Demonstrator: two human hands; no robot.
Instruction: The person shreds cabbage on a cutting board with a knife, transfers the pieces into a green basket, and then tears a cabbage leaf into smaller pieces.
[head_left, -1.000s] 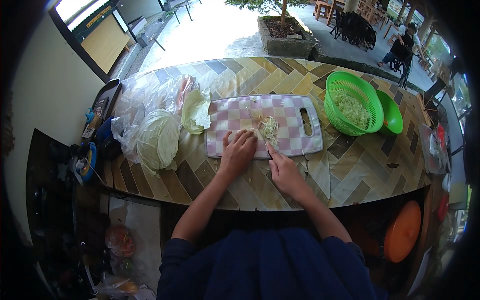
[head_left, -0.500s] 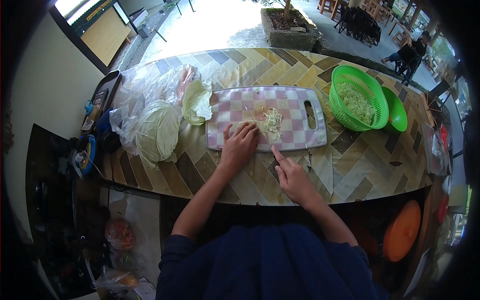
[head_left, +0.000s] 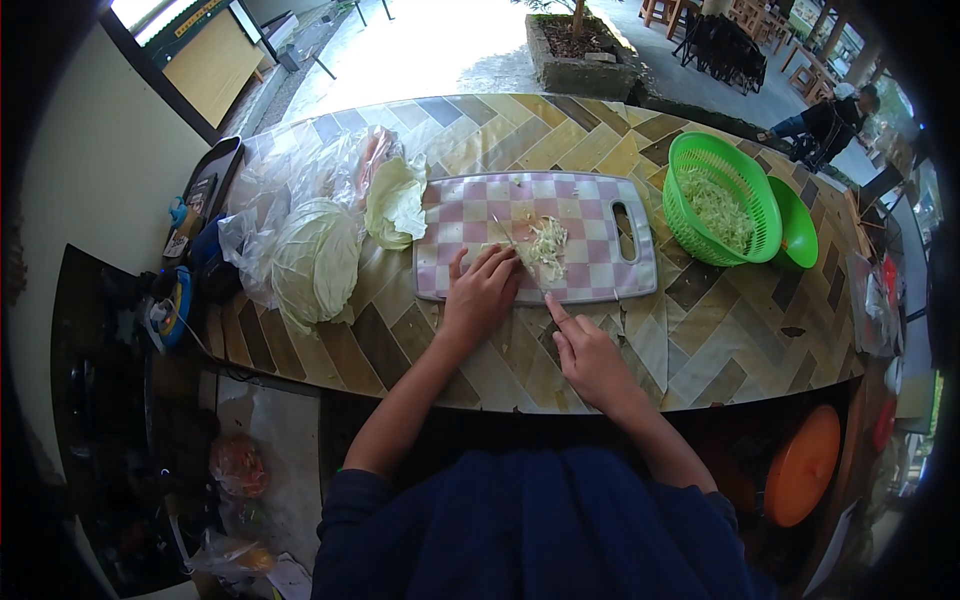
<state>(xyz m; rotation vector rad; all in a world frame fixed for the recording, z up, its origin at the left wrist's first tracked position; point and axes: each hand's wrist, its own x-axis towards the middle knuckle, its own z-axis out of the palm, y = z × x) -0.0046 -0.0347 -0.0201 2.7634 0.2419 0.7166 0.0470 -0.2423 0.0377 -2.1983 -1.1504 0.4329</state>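
A pink-and-white checked cutting board (head_left: 590, 190) lies on the patterned table. My left hand (head_left: 482, 290) presses with bent fingers on a piece of cabbage at the board's lower left; the piece is mostly hidden under the fingers. My right hand (head_left: 590, 355) grips a knife (head_left: 528, 262), forefinger stretched along it, its thin blade beside my left fingertips. Shredded cabbage (head_left: 547, 247) is heaped just right of the blade. Left of the board are a large cabbage (head_left: 318, 262) and a loose cabbage leaf (head_left: 396, 203). More shreds (head_left: 718, 210) fill part of a green basket (head_left: 762, 190) on the right.
Clear plastic bags (head_left: 262, 215) lie around the cabbage. A green bowl (head_left: 797, 222) sits behind the basket. A dark tray (head_left: 225, 165) holds small items at the left edge. An orange lid (head_left: 805, 465) is below the table at right. A person (head_left: 832, 122) is in the far background.
The view has shifted slightly. The knife and both hands stay almost in place on the board. The person in the background has changed posture, leaning more forward.
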